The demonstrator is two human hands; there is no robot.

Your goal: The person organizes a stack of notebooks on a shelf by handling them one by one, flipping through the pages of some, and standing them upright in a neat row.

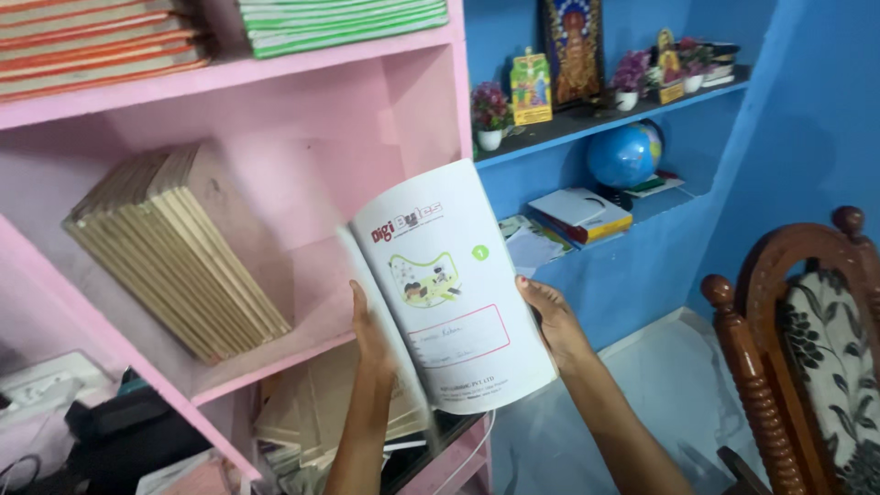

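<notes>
I hold a thin white booklet (458, 302) up in front of a pink shelf unit (312, 353). Its cover shows a small cartoon drawing, a green round mark and a pink-outlined label box. My left hand (369, 335) grips its left edge near the spine. Along the right edge, my right hand (548, 316) has its fingers curled around the cover. The booklet tilts slightly, top leaning left, and its pages on the left look blurred. A leaning stack of brown-covered notebooks (179, 247) stands in the shelf compartment just left of the booklet.
Orange and green notebook stacks (339, 23) lie on the upper pink shelf. More books sit in the compartment below (302, 422). Blue wall shelves hold a globe (623, 154), small flower pots, a framed picture and books. A carved wooden chair (807, 339) stands at right.
</notes>
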